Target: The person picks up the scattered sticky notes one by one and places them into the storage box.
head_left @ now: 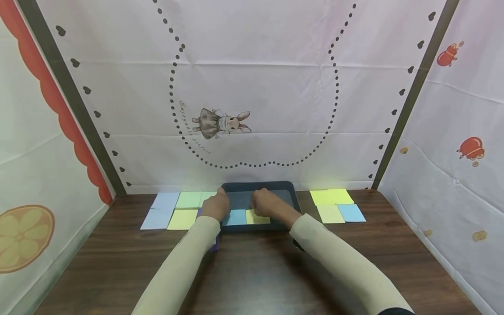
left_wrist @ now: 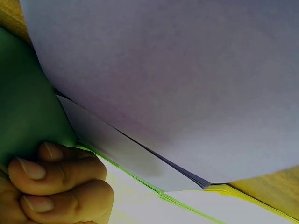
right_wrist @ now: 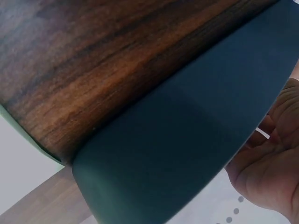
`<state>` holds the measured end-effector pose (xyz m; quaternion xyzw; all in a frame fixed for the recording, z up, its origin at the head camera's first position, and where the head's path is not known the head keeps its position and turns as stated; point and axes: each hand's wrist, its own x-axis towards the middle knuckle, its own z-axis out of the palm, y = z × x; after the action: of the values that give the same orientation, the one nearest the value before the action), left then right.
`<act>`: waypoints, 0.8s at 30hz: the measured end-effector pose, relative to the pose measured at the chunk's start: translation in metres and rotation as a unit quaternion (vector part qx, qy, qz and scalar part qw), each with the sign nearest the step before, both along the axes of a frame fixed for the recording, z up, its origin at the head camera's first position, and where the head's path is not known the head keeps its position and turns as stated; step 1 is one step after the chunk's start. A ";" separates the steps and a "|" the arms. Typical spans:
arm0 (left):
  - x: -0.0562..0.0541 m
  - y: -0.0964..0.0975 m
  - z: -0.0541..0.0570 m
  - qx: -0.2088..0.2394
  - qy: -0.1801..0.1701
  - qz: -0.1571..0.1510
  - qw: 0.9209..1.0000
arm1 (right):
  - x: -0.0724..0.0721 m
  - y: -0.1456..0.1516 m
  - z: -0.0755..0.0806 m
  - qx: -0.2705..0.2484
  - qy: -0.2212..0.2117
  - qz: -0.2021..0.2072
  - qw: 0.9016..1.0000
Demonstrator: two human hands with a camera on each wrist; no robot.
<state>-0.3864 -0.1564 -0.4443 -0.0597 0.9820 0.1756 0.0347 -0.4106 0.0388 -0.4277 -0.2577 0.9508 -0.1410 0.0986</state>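
Note:
A dark tray [head_left: 257,184] stands at the back of the table, with a blue sticky note [head_left: 236,217] and a yellow sticky note [head_left: 257,217] inside it near the front wall. Beside the tray's left wall is my left hand [head_left: 216,205], its fingers [left_wrist: 65,182] curled; whether they grip anything is hidden. My right hand [head_left: 269,204] reaches over the tray, above the yellow note. In the right wrist view its palm shows, but the tray wall [right_wrist: 168,126] covers the fingertips. A purple sticky note [head_left: 214,245] lies partly under my left forearm.
Left of the tray lie lavender notes [head_left: 157,218], green notes [head_left: 189,200] and a yellow pad [head_left: 182,219]. To its right are yellow notes [head_left: 331,197] and a blue note [head_left: 351,213]. A printed cloth [head_left: 256,87] hangs behind the wooden table [head_left: 252,271].

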 end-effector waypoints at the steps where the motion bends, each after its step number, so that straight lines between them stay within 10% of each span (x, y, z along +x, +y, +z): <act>1: -0.001 0.000 0.000 -0.001 0.001 -0.001 1.000 | 0.001 0.000 0.001 0.003 0.004 -0.002 1.000; 24: -0.007 0.000 -0.006 -0.014 0.007 -0.007 1.000 | 0.005 -0.003 -0.001 0.026 0.020 -0.011 0.999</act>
<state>-0.3937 -0.1567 -0.4501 -0.0517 0.9850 0.1625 0.0280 -0.4053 0.0361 -0.4289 -0.2475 0.9587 -0.1119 0.0842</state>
